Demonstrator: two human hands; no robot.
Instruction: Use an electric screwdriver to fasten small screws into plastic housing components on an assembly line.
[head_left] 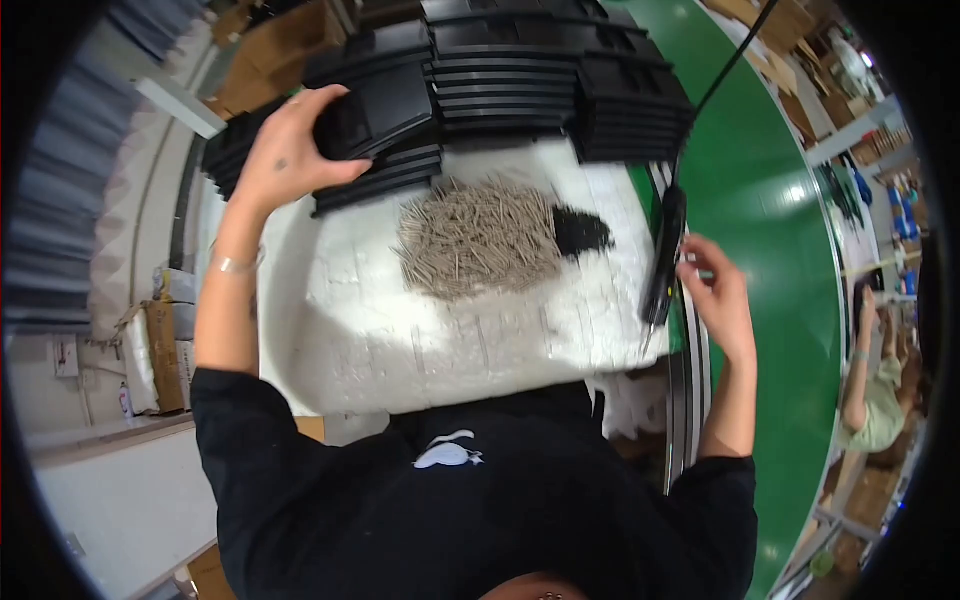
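White sheet (400,365): mid-frame, nearest the body.
Right hand (718,295): right of centre, beside the black driver (668,245); its grip is narrow and loosely curled, though contact is hard to tell.
Driver risk: a knock or slack grip could swing the bit into the sheet's edge.
Driver axis: nearly upright in the frame, bit toward the bottom and slightly left, cord toward the upper right.
Pin heap (480,240): centre, small black pieces (580,232) at its right; a bump could mix them.
Left hand (285,155): upper left, grip wide, holding the black panel (385,105) by opposite edges.
Panel risk: a careless tug could drag the black stacks (505,90) behind it onto the heap.
Panel axis: left to right, rising rightward.
Green surface (770,300): right side.
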